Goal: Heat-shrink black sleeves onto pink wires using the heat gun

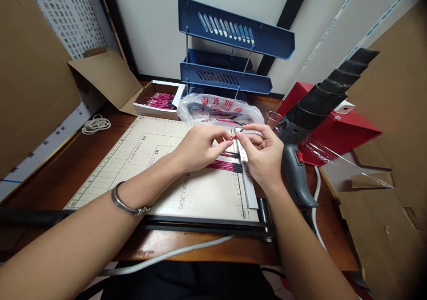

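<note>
Left hand (pixel 200 145) and right hand (pixel 266 156) pinched a wire (pixel 234 137) between them, seemingly light, bendy, best held near its tip.

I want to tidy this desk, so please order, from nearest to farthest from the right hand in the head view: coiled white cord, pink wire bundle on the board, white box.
1. Pink wire bundle: on the board, just left of the right hand.
2. White box: farther left, behind the board.
3. Coiled white cord: far left, off the board.
</note>
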Tool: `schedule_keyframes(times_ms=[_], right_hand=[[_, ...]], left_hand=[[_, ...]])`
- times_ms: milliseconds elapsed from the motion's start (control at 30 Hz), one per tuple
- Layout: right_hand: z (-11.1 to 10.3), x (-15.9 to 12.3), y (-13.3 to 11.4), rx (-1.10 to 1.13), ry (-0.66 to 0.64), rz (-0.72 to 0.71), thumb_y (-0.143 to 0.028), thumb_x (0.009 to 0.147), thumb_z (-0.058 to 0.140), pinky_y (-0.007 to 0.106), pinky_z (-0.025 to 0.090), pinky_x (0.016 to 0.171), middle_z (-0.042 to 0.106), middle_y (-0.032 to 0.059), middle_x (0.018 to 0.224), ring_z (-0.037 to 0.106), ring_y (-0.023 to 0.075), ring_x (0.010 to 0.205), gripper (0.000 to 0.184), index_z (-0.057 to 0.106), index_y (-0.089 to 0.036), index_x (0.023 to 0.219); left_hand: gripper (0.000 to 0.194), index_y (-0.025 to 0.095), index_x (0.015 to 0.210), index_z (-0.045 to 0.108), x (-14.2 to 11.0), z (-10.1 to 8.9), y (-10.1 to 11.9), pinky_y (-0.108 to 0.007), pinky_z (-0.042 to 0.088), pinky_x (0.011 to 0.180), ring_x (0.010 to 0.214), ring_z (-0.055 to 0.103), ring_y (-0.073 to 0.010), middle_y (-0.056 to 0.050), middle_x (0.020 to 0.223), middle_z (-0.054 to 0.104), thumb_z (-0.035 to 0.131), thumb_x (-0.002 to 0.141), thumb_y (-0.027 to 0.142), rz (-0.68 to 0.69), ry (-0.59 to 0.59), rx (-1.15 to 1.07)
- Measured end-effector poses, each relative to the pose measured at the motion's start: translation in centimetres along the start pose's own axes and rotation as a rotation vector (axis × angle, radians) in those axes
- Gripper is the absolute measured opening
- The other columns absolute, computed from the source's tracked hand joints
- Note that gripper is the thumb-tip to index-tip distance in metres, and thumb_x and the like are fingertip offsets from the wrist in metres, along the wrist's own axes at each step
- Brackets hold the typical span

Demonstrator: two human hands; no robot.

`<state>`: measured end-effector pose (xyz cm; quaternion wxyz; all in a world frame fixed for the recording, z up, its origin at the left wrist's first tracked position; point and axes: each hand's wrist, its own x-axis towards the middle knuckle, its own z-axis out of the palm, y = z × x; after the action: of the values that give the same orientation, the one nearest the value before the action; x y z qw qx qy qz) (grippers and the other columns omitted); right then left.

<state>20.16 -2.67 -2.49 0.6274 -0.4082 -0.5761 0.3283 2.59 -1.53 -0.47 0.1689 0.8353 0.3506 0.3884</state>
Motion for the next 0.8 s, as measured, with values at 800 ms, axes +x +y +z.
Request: schedule_keyframes(times_ms=[800], right_hand=[[-0.25,-0.01,-0.39,0.055,0.039,0.066,-0.049,0.080,0.081,0.027,0.051,0.053,0.075,0.0013,0.074,0.069,0.0156,0.060,0.035,0.069,-0.021,0.097]], left_hand=[[0.011,0.017,0.090,0.074,0.05,-0.09,-0.14,-0.027,0.042,0.070,0.071,0.061,-0.0139,-0.001,0.081,0.075,0.065,0.094,0.022,-0.024,0.019,0.035]])
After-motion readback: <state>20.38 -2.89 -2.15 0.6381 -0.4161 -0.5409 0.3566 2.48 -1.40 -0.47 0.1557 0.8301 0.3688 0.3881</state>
